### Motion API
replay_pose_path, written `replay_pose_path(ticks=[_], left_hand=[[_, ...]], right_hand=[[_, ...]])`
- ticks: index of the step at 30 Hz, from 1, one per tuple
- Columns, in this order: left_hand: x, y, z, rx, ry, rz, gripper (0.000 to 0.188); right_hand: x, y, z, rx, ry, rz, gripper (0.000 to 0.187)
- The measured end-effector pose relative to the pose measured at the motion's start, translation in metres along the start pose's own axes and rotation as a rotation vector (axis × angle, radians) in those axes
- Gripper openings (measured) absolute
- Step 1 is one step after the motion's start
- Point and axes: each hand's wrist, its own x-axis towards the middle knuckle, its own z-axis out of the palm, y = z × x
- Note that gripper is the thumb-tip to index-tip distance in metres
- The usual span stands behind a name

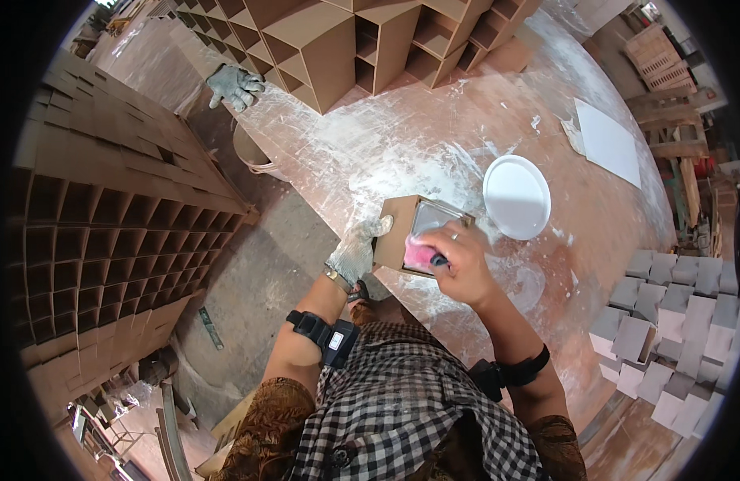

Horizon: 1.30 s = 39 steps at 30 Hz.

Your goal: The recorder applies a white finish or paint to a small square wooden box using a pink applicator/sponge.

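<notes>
My left hand [355, 250], in a pale dusty glove, grips the left side of an open brown box [396, 228] at the table's near edge. Its thumb lies over the box's wall. Over the box's open side, my bare right hand [459, 260] closes on a pink pad with a dark round handle [439, 260]. A ring is on one of its fingers. The pad's pink part [419, 252] is at the box's inside, where a pale grey surface shows. Whether the pad touches that surface, I cannot tell. Right of the box lies a round white lid or plate [516, 197].
Brown open-fronted boxes [330, 60] are stacked at the table's far side, and more [113, 208] stand at the left. A grey glove [235, 86] lies near the far left corner. At the right are a white sheet [606, 144] and pale boxes [674, 321]. White powder [370, 128] streaks the tabletop.
</notes>
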Motion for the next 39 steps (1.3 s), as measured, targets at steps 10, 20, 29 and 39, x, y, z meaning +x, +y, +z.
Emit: replay_pose_path(ticks=[10,20,29,39], left_hand=[[0.017,0.016,0.007,0.219,-0.012,-0.108,0.038],[0.026,0.021,0.008,0.411,0.016,-0.058,0.033],[0.04,0.032,0.011,0.547,-0.104,-0.093,0.033],[0.009,-0.021,-0.016,0.141,-0.112,0.168,0.042]], right_hand=[[-0.003,0.019,-0.042,-0.005,-0.431,0.087,0.031],[-0.007,0.041,-0.008,0.049,0.344,0.323,0.027],[-0.013,0.009,0.002,0.024,0.066,-0.099,0.041],[-0.06,0.024,0.011,-0.02,0.307,0.138,0.039]])
